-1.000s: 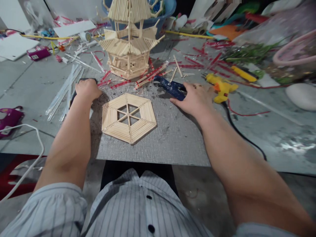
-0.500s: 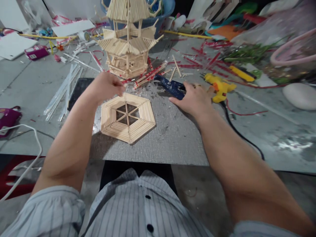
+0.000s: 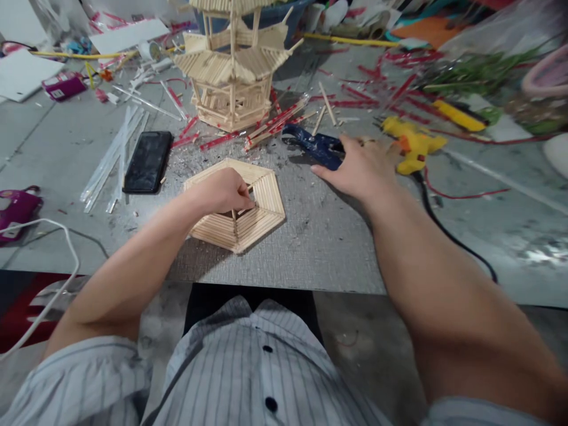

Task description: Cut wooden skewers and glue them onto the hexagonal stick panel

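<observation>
A flat hexagonal frame of wooden sticks (image 3: 261,204) lies on a grey textured mat (image 3: 319,248) in front of me. My left hand (image 3: 224,190) rests over the middle of the frame, its fingers pinched on one of the inner spokes. My right hand (image 3: 361,167) lies palm down on the mat, fingers on the handle of blue cutters (image 3: 313,147). A yellow glue gun (image 3: 412,145) lies just right of that hand.
A tall pagoda of wooden sticks (image 3: 233,71) stands behind the frame. A black phone (image 3: 148,161) lies to the left beside clear glue sticks (image 3: 118,157). Red and wooden stick scraps litter the floor. A white cable (image 3: 53,272) curves at left.
My left hand has left the phone and moved right, then down onto the centre of the hexagonal frame. My right hand has stayed on the blue cutters.
</observation>
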Tool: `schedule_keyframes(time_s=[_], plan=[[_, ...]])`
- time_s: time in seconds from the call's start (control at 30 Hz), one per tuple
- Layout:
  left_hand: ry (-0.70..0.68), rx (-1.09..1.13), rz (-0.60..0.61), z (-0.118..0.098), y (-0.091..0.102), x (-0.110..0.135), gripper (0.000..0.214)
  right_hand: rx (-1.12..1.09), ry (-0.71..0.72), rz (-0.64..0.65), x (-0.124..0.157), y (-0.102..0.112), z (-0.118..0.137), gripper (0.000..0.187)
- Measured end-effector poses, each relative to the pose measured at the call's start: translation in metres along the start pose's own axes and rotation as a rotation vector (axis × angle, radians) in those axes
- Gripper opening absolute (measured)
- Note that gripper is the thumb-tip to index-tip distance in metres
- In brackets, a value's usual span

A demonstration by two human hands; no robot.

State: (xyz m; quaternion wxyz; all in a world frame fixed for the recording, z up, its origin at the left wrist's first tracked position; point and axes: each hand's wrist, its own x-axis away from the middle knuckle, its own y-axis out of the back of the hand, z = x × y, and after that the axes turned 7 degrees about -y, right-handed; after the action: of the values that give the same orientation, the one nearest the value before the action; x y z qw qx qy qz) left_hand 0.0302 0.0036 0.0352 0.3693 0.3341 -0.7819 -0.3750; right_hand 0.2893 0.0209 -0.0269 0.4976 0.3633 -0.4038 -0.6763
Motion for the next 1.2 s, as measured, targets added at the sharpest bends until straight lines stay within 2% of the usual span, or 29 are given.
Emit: schedule_keyframes(time_s=[0.37, 0.53, 0.63, 0.77, 1.2], plan=[[0.006, -0.1, -0.019, 0.001, -0.011, 0.002, 0.019, 0.052, 0.052, -0.058, -0.004, -0.006, -0.009, 0.056], [0.007, -0.122, -0.023, -0.001, -0.012, 0.002, 0.02, 0.019, 0.045, -0.032, -0.003, -0.003, -0.006, 0.053], [-0.009, -0.141, -0.013, 0.001, -0.013, 0.001, 0.02, 0.018, 0.032, -0.006, -0.004, -0.002, -0.006, 0.059], [-0.036, -0.187, 0.016, 0.003, -0.012, 0.001, 0.022, 0.148, 0.007, 0.029, -0.004, 0.0, -0.004, 0.072], [-0.066, -0.244, 0.047, 0.002, -0.01, 0.003, 0.023, 0.345, -0.023, -0.009, 0.001, 0.002, 0.006, 0.075]])
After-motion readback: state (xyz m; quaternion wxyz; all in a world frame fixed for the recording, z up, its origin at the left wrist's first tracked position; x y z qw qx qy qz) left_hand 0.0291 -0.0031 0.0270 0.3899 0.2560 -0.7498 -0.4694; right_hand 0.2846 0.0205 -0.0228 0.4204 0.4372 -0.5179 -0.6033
